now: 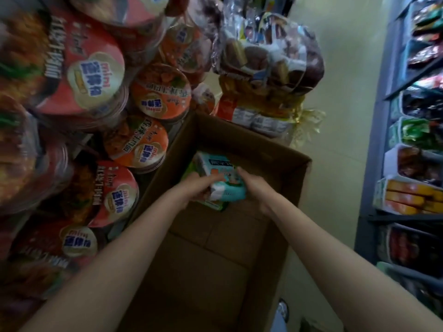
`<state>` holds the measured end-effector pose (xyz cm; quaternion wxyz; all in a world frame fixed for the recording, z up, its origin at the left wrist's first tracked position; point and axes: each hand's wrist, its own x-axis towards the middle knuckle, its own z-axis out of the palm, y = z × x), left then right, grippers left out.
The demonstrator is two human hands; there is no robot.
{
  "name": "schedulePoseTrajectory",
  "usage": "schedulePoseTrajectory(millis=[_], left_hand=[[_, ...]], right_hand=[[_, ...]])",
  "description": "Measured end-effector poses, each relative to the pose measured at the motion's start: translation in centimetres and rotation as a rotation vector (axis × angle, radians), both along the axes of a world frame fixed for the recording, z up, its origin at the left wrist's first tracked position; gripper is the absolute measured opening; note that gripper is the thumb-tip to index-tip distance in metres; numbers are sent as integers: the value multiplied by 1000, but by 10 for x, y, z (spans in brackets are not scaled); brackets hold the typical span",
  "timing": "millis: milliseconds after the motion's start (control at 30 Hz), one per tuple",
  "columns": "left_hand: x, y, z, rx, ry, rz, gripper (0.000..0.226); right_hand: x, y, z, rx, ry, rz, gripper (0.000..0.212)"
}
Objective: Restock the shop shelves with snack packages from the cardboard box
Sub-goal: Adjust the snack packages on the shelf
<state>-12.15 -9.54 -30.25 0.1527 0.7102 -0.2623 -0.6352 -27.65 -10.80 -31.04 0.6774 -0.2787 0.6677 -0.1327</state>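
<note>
Head view: both hands on a snack pack inside the box.
Left hand [200, 188] and right hand [253, 188] curl their fingers round a teal snack package [221, 182] low in the cardboard box [242, 144], toward 12 o'clock. More packs lie beneath. Noodle cups [146, 143] crowd 9 o'clock; shelves [407, 164] stand at 3. Risk, judged: the slick wrapper slips on lifting, or an elbow knocks the cups.

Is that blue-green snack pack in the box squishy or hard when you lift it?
Probably soft: the snack pack looks like a crinkly wrapper. It likely bends, since the left hand and right hand hold both sides. Probably light for its size.
</note>
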Motion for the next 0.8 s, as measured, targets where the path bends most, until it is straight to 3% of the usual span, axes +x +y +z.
schedulePoseTrajectory(millis=[100, 233, 400, 600, 667, 800], left_hand=[[-10, -7, 30, 99, 241, -136, 45], [-56, -23, 76, -108, 513, -209, 63], [-164, -24, 160, -324, 558, -570, 44], [-319, 16, 232, -412, 624, -892, 72], [-387, 48, 255, -417, 657, -967, 65], [-513, 122, 305, -423, 683, -1201, 18]], right_hand=[[-35, -3, 33, -126, -27, -107, 42], [-93, -5, 104, -344, -92, -271, 47], [-206, 26, 193, -594, 51, -446, 48], [-375, 141, 286, -796, -100, -689, 39], [-422, 193, 314, -855, -88, -727, 37], [-498, 297, 359, -955, 154, -762, 25]])
